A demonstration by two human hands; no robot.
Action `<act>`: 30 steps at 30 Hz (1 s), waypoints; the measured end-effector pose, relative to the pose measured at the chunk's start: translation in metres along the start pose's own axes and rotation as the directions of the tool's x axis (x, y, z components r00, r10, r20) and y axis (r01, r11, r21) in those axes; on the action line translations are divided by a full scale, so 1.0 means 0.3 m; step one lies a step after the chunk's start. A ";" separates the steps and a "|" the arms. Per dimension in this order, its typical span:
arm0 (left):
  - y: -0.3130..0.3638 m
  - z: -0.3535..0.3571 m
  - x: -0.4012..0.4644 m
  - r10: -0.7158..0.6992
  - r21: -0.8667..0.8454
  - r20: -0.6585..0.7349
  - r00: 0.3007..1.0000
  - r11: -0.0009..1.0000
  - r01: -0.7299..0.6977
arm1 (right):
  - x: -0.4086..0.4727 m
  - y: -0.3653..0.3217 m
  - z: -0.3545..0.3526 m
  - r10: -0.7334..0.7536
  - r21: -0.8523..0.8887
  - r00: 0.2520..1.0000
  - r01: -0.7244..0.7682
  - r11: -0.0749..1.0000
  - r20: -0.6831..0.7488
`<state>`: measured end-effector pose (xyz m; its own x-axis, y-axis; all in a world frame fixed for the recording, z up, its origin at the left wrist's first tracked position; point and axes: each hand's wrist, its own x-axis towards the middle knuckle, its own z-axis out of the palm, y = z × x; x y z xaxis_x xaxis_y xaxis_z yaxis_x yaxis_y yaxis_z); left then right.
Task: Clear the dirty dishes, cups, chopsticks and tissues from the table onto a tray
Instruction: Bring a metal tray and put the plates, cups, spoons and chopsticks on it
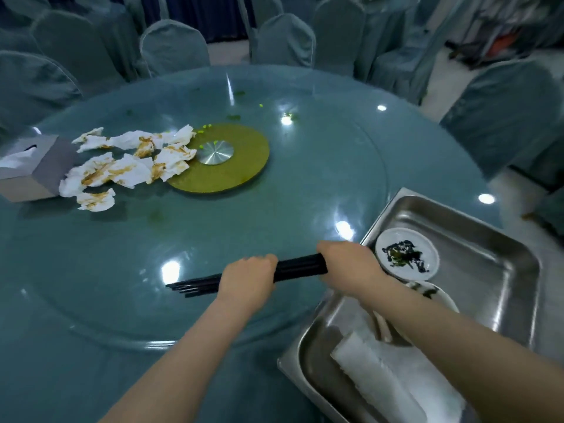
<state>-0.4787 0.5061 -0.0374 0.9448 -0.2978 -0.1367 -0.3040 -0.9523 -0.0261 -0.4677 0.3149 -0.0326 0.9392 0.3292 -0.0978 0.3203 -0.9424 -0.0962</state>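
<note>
**Both hands on the chopsticks**

Left hand (pixel 247 277) and right hand (pixel 348 265) each curl around one bundle of black chopsticks (pixel 300 265), held level just above the glass table (pixel 274 193) at 6 o'clock. The steel tray (pixel 488 270) with a dirty dish (pixel 407 253) sits at 4 o'clock; stained tissues (pixel 128 166) lie at 10 o'clock.

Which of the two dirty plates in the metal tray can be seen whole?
The far plate, round and white with dark smears, shows whole. The near plate is mostly hidden behind the right forearm, deeper toward the person in the tray.
</note>
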 end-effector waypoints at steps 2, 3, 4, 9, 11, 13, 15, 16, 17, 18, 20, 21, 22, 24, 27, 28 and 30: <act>0.053 -0.018 -0.012 0.064 0.035 -0.027 0.998 0.997 -0.063 | -0.094 0.044 -0.003 0.072 0.060 0.997 -0.072 0.996 0.009; 0.091 -0.027 -0.017 0.095 0.043 -0.040 0.995 0.995 -0.093 | -0.143 0.059 -0.001 0.104 0.085 0.994 -0.105 0.991 0.015; 0.127 -0.036 -0.021 0.125 0.049 -0.045 0.991 0.991 -0.122 | -0.183 0.069 0.002 0.136 0.113 0.991 -0.137 0.984 0.018; 0.319 -0.080 -0.028 0.265 0.007 -0.041 0.963 0.964 -0.265 | -0.379 0.168 0.009 0.369 0.148 0.929 -0.367 0.918 0.019; 0.393 -0.090 -0.031 0.329 0.004 -0.045 0.943 0.944 -0.329 | -0.451 0.207 0.001 0.390 0.132 0.921 -0.389 0.912 0.018; 0.459 -0.094 -0.028 0.399 0.025 -0.065 0.914 0.917 -0.399 | -0.505 0.231 -0.005 0.374 0.138 0.927 -0.374 0.917 0.022; 0.526 -0.099 -0.026 0.473 0.064 -0.099 0.876 0.881 -0.468 | -0.549 0.246 -0.010 0.372 0.165 0.927 -0.373 0.913 0.038; 0.559 -0.104 -0.025 0.513 0.085 -0.111 0.851 0.858 -0.507 | -0.566 0.248 -0.011 0.382 0.185 0.923 -0.384 0.904 0.052; 0.591 -0.109 -0.026 0.557 0.106 -0.112 0.823 0.830 -0.547 | -0.584 0.249 -0.009 0.395 0.206 0.916 -0.400 0.893 0.067; 0.620 -0.112 -0.027 0.598 0.124 -0.107 0.795 0.801 -0.586 | -0.600 0.249 -0.005 0.408 0.234 0.909 -0.416 0.879 0.085; 0.666 -0.114 -0.028 0.656 0.140 -0.097 0.749 0.754 -0.642 | -0.624 0.247 0.009 0.429 0.300 0.896 -0.443 0.845 0.113; 0.686 -0.113 -0.025 0.671 0.141 -0.094 0.736 0.740 -0.657 | -0.636 0.251 0.017 0.445 0.316 0.888 -0.459 0.830 0.120; 0.698 -0.109 -0.019 0.676 0.140 -0.094 0.731 0.736 -0.663 | -0.644 0.255 0.025 0.463 0.313 0.878 -0.477 0.821 0.124; 0.705 -0.094 -0.007 0.677 0.129 -0.101 0.729 0.736 -0.665 | -0.653 0.269 0.042 0.503 0.296 0.855 -0.517 0.804 0.128; 0.684 -0.077 0.029 0.676 0.128 -0.104 0.730 0.737 -0.664 | -0.647 0.298 0.061 0.578 0.353 0.799 -0.596 0.721 0.168; 0.671 -0.077 0.042 0.665 0.122 -0.110 0.738 0.746 -0.654 | -0.638 0.304 0.065 0.603 0.389 0.776 -0.622 0.680 0.185; 0.640 -0.080 0.068 0.629 0.104 -0.122 0.768 0.778 -0.620 | -0.611 0.314 0.077 0.636 0.477 0.738 -0.653 0.589 0.224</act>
<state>-0.5150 0.3155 -0.0215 0.5495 -0.8355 -0.0011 -0.8349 -0.5491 -0.0382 -0.6125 0.1671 -0.0466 0.8692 -0.3437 -0.3554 -0.4835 -0.7412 -0.4656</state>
